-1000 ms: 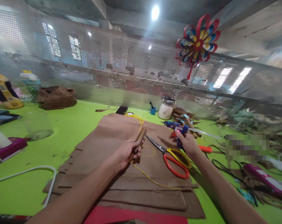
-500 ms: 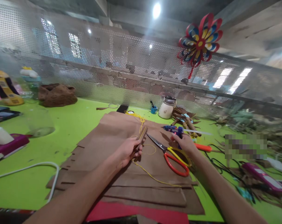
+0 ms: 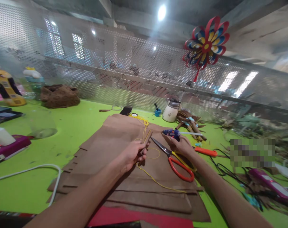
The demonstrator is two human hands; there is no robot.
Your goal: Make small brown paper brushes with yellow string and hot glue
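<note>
My left hand [image 3: 135,153] is closed around a narrow folded brown strip [image 3: 147,136], its end pointing up and away from me. Yellow cord [image 3: 158,181] trails from beneath that hand across the brown sheets and also lies loose beyond the strip. In my right hand [image 3: 182,145] is a blue glue gun [image 3: 172,133], its nozzle pointing left toward the strip but apart from it. A clear glue stick [image 3: 191,134] sticks out of its back. Between my hands lie scissors [image 3: 167,151] with one red and one yellow handle.
Brown paper sheets [image 3: 94,164] lie stacked on the green table [image 3: 72,126]. To the right are an orange-handled tool [image 3: 206,151], black cables and a purple power strip [image 3: 272,185]. A white jar [image 3: 170,111] stands at the back; a plastic cup [image 3: 42,126] is on the left.
My right hand has brought the glue gun left, closer to the strip, and its nozzle now points more plainly leftward. My left hand keeps its hold with little movement.
</note>
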